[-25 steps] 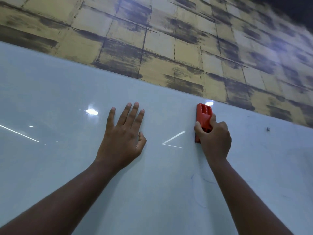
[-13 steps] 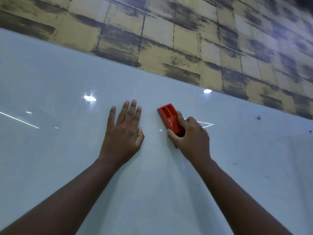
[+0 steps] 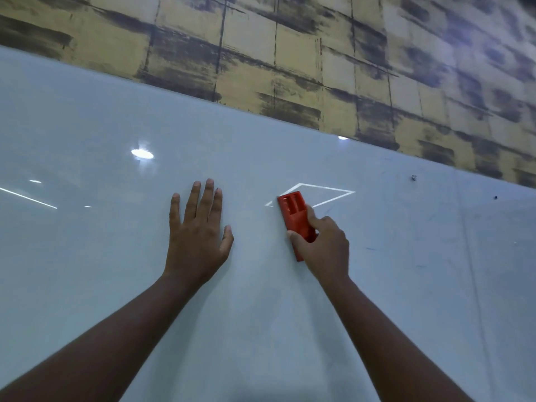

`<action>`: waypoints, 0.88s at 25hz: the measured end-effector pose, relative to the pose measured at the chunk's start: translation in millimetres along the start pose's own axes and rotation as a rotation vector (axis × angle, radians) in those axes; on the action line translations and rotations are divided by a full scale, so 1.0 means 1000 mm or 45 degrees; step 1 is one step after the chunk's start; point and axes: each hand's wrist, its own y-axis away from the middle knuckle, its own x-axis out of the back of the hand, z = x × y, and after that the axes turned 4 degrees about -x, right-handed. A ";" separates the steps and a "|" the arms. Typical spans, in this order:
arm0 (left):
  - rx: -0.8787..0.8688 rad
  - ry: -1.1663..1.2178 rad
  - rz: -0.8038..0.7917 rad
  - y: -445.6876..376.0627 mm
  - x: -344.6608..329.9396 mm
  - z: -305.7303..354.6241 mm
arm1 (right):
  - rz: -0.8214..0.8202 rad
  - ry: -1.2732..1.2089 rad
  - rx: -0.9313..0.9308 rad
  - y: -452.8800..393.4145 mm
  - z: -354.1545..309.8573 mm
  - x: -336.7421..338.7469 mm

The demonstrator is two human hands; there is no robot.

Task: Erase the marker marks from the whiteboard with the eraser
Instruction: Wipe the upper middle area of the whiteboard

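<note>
The whiteboard (image 3: 87, 117) fills most of the view, pale and glossy. My right hand (image 3: 324, 250) grips a red plastic eraser (image 3: 294, 216) and holds it flat against the board, its long side nearly upright. My left hand (image 3: 197, 236) rests flat on the board to the left of the eraser, fingers straight and spread. Faint dark marker marks (image 3: 371, 248) show on the board to the right of my right hand. Thin bright lines near the eraser look like light reflections.
Above the board's top edge is a wall (image 3: 290, 53) of yellow tiles with dark smears. A small screw head (image 3: 413, 177) sits in the board at the upper right. Round light glare (image 3: 142, 154) shines at the left.
My right hand swept the eraser left toward my left hand, then back a little to the right, turning it more upright. My left hand stayed flat on the board.
</note>
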 end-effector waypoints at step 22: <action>0.036 -0.017 0.074 0.072 -0.010 0.045 | 0.022 -0.042 0.424 0.069 0.062 -0.024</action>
